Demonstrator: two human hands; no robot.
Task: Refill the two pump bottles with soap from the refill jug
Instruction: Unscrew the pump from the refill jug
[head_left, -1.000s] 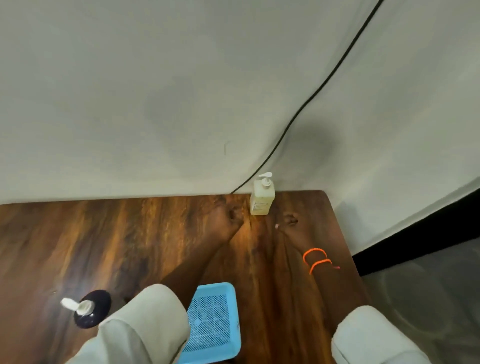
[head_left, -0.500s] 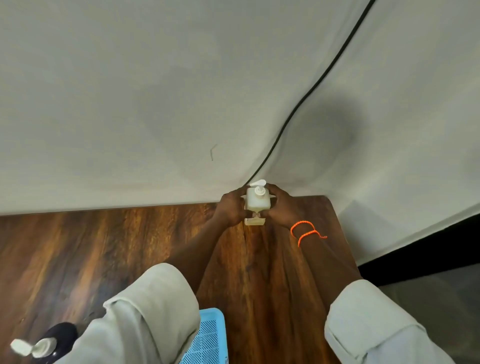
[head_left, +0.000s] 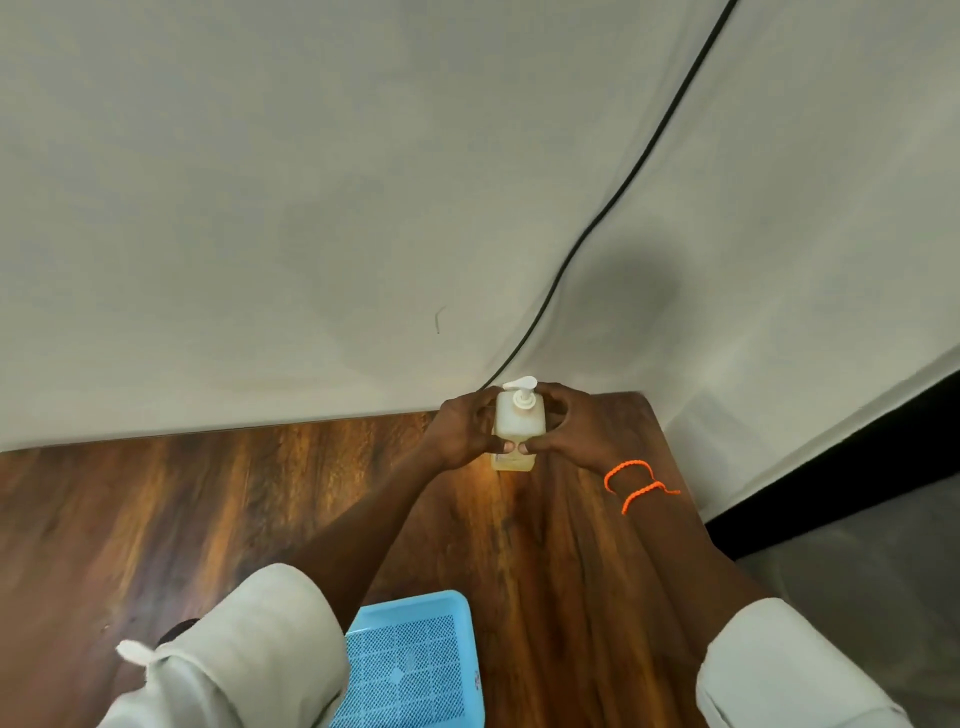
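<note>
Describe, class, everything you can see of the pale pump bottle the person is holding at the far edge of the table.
The pale pump bottle is a squarish, translucent cream plastic bottle with a white pump head on top, its nozzle pointing right. It stands upright at the far edge of the wooden table, close to the wall. A label near its base is too blurred to read. The left hand and right hand grip its sides, thumbs meeting across the front.

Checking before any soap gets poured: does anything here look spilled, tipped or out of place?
Nothing stands out. The pale pump bottle stands upright at the table's far edge, gripped by the left hand and right hand, pump still on. No spill shows on the wood. The blue tray lies flat.
</note>
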